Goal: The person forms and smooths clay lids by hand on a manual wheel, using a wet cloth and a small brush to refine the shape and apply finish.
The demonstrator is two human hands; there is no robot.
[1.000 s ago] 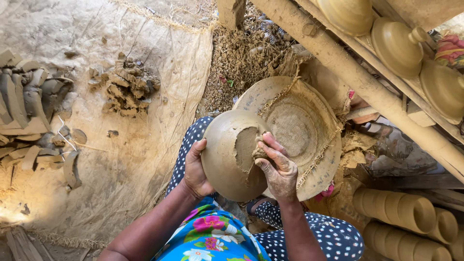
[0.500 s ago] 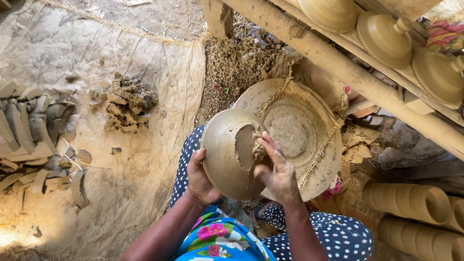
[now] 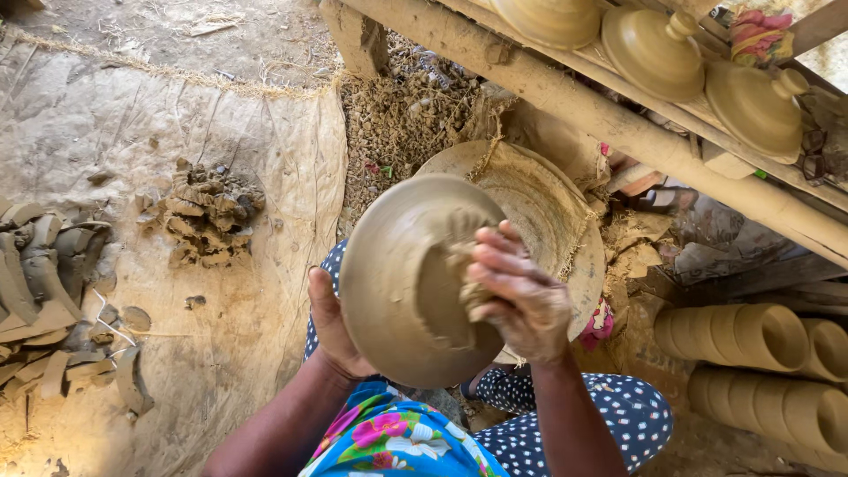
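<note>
A potter's left hand (image 3: 334, 329) cradles the rim of a wet, unfired clay pot (image 3: 402, 278) while the right hand (image 3: 521, 296) presses a wad of clay (image 3: 466, 283), pinched in its curled fingers (image 3: 499, 256), against the pot's curved wall; the left fingers are hidden behind the pot, so how they grip cannot be told. Compared with a second earlier, the pot has been raised and turned toward the camera, now covering more of the shallow clay-caked dish (image 3: 552, 221) behind the right fingers (the smoothing appears to be working round to a fresh patch of wall). Beyond the fingertips, three lidded clay vessels (image 3: 654, 53) dry on a rough wooden shelf (image 3: 565, 97); to the right of the wrist lie four clay cylinders (image 3: 751, 331), stacked two over two. Left of the left hand, one heap of clay scraps (image 3: 208, 212) and a scatter of curled trimmings (image 3: 44, 300) rest on sacking (image 3: 177, 132).
</note>
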